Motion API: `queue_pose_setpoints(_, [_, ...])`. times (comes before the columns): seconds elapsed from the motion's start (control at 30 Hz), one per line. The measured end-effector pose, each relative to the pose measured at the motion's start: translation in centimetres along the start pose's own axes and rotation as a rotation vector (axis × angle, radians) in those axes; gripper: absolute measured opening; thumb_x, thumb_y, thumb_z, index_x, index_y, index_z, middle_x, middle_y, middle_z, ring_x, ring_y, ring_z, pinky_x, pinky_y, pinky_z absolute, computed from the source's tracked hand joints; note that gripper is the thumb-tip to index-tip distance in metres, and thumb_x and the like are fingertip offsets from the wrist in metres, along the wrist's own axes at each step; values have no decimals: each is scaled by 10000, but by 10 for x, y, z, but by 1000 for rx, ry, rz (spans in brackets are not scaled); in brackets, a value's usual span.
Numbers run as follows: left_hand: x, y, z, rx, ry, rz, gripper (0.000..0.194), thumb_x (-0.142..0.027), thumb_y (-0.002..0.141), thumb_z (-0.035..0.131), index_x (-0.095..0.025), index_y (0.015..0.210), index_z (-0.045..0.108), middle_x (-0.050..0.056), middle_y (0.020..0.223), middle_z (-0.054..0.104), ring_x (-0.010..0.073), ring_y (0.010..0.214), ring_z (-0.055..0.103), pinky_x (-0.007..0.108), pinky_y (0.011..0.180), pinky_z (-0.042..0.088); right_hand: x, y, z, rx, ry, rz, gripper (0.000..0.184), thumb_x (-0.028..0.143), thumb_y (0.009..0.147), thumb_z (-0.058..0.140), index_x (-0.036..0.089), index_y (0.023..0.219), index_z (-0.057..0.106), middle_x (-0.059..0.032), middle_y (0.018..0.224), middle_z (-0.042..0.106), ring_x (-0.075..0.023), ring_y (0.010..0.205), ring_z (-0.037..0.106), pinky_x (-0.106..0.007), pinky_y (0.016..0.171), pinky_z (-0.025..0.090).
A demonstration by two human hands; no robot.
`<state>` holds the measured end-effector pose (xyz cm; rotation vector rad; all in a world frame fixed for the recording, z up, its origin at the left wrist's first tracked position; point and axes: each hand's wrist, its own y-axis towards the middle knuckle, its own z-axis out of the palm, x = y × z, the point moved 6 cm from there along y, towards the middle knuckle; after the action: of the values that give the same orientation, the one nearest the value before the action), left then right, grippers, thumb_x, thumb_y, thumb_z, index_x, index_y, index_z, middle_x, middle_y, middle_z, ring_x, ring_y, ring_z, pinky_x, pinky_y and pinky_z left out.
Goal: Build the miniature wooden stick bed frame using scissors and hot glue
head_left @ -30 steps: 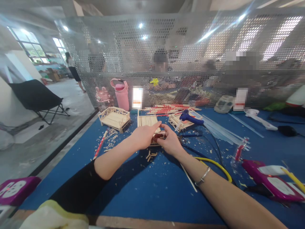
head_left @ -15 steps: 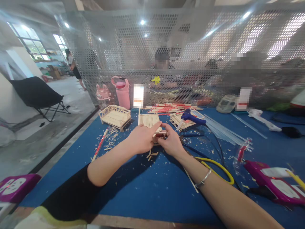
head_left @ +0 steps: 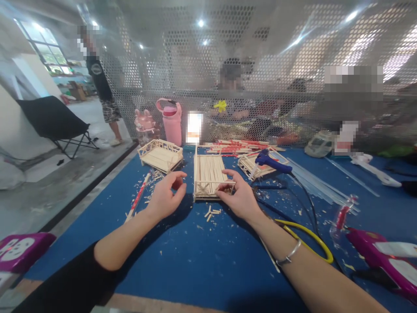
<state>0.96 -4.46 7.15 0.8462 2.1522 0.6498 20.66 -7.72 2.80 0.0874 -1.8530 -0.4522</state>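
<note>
A small stick-built platform (head_left: 210,167) lies in front of me, with a low crossed railing along its near edge and a taller post at its far left corner. My right hand (head_left: 240,195) pinches the right end of that railing between thumb and fingers; the fingertips partly cover the corner. Left of the platform, my left hand (head_left: 167,195) hovers with thumb and fingers curved but apart, holding nothing. Short cut stick pieces (head_left: 212,212) lie just below the near edge.
A railed stick model (head_left: 161,156) stands left; another (head_left: 257,167) lies right under a blue glue gun (head_left: 273,161). Red-and-pale sticks (head_left: 241,147) are piled behind. Clear glue sticks (head_left: 309,184), a yellow cable loop (head_left: 309,234) and a pink bottle (head_left: 172,124) are around. A person (head_left: 102,87) stands beyond the mesh.
My left hand has let go of the railing and moved left, away from the platform. My right hand remains at the railing's right end. The view has shifted slightly.
</note>
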Motion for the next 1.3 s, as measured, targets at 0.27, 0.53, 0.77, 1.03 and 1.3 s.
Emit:
queue_pose_setpoints(0.27, [5, -8, 14, 91, -196, -125, 233, -217, 794, 490, -142, 1009, 539, -8, 697, 583, 97, 604, 549, 222, 587, 471, 1, -3, 0, 47, -38, -33, 572, 198, 655, 589, 197, 1197, 406, 5, 736, 649, -158, 708, 632, -341, 767, 473])
queue_pose_setpoints(0.53, [9, -10, 16, 105, -209, -123, 243, -211, 796, 491, -146, 1026, 535, -3, 707, 588, 96, 605, 548, 217, 576, 462, 1, -3, -1, 51, -53, -59, 565, 180, 659, 572, 199, 1197, 402, -2, 747, 659, -161, 717, 637, -351, 776, 478])
queue_pose_setpoints(0.77, [0, -12, 13, 72, -32, -48, 206, -235, 801, 493, -152, 979, 557, -22, 645, 557, 104, 572, 529, 223, 576, 457, 0, -3, 0, 47, -54, -48, 556, 197, 665, 589, 197, 1191, 410, 2, 738, 653, -161, 708, 636, -349, 770, 483])
queue_pose_setpoints(1.03, [-58, -47, 55, 602, 315, 6, 355, -276, 873, 413, -192, 1194, 539, 74, 848, 713, 231, 718, 683, 335, 629, 526, 3, -3, -1, 56, -64, -73, 568, 135, 639, 545, 200, 1187, 410, -5, 758, 658, -158, 740, 638, -337, 790, 479])
queue_pose_setpoints(1.3, [-75, -45, 79, 775, 559, -95, 546, -229, 890, 377, -87, 1409, 280, 165, 778, 705, 295, 666, 688, 389, 563, 534, 3, -3, -1, 47, -75, -78, 584, 96, 597, 487, 182, 1171, 420, -9, 756, 663, -155, 750, 640, -328, 794, 485])
